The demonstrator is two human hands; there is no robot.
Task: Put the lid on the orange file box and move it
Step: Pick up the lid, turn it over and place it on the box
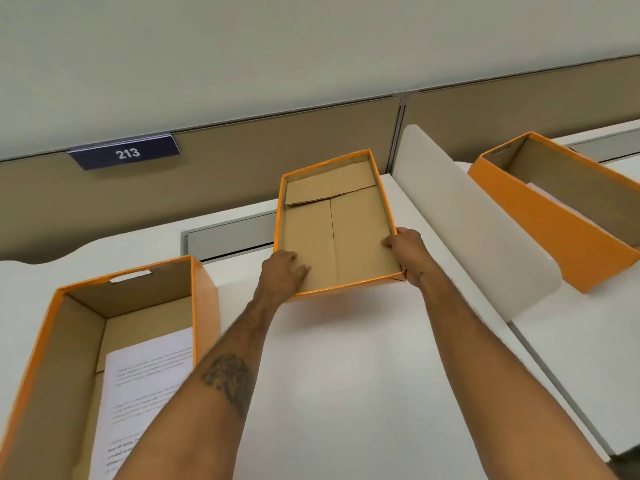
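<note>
While both hands clamp the lid (pixel 337 230) by its near corners, left hand (pixel 284 271) with fingers curled inside and right hand (pixel 407 249) over the rim, it sits upside down on the white desk (pixel 346 375), bare cardboard inside. The orange file box (pixel 79 358) is open at the lower left, printed sheets (pixel 145 393) inside, text too blurry to read. A second orange box (pixel 561 216) sits beyond a white divider (pixel 467 230). Blue plate (pixel 124 154) on the tan partition says 213.

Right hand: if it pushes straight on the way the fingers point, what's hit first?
The right hand already grips the shallow orange cardboard lid, fingers over its right rim pointing left. Likely first contact: the lid's brown inner floor.
</note>
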